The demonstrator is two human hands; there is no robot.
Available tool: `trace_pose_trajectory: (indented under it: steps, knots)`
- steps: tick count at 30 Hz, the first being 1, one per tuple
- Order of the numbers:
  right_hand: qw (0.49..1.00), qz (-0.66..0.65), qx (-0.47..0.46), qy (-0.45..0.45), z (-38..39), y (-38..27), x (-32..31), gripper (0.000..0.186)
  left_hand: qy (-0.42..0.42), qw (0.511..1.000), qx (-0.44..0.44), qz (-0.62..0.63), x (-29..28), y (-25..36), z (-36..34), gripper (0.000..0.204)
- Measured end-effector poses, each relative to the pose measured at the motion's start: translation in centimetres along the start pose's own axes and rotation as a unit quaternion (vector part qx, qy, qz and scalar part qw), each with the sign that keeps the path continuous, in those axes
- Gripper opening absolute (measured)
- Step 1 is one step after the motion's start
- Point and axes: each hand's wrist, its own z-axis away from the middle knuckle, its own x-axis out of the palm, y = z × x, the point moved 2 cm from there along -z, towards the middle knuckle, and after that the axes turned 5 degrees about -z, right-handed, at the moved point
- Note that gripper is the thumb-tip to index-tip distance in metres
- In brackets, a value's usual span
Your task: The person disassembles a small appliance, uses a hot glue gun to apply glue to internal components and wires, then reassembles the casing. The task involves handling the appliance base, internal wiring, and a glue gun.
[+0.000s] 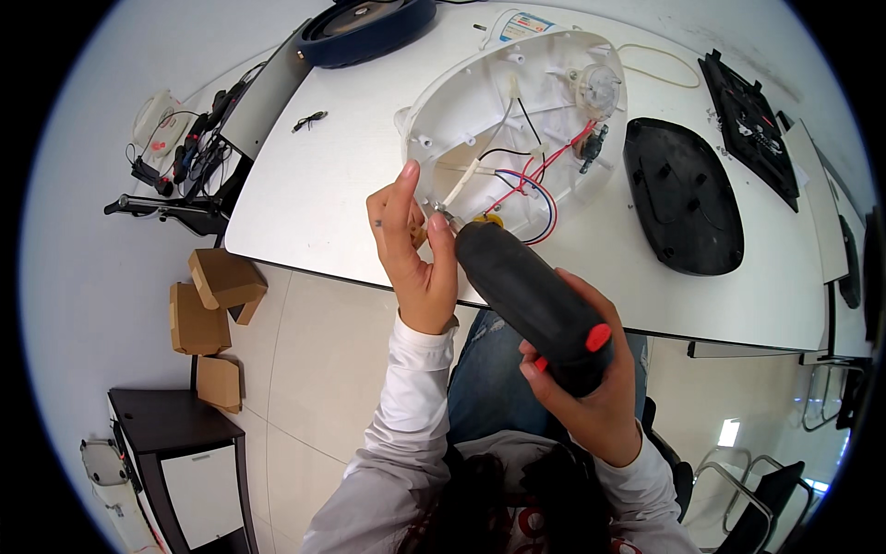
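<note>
My right hand is wrapped round the handle of a black cordless screwdriver with red switches. Its bit end points up and left, against the near left rim of a white plastic housing. My left hand grips that rim, thumb beside the bit; some of its fingers are hidden. The screw under the bit is too small to make out. Inside the tilted housing run red, blue, black and white wires. A clear round motor-like part sits at its far right.
A black oval cover lies on the white table, right of the housing. Beyond it is a black tool case with small loose screws beside it. A dark blue round appliance stands far left, near a short black cable. Cardboard boxes sit at lower left.
</note>
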Motion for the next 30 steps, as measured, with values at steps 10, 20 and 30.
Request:
trace_pose_trajectory:
  steps: [10, 20, 30]
  knots:
    - [1.0, 0.002, -0.006, -0.007, -0.2, -0.1, 0.1, 0.068, -0.002, 1.0, 0.011, -0.016, -0.2, -0.3, 0.1, 0.049]
    - [0.998, 0.059, -0.019, -0.007, -0.2, -0.9, 0.7, 0.069, -0.001, 1.0, 0.017, -0.009, -0.1, -0.4, 0.3, 0.049]
    - [0.995, 0.094, -0.018, -0.001, 0.2, -1.2, 1.1, 0.067, 0.01, 0.999, -0.047, 0.004, -0.2, -0.6, 0.6, 0.051]
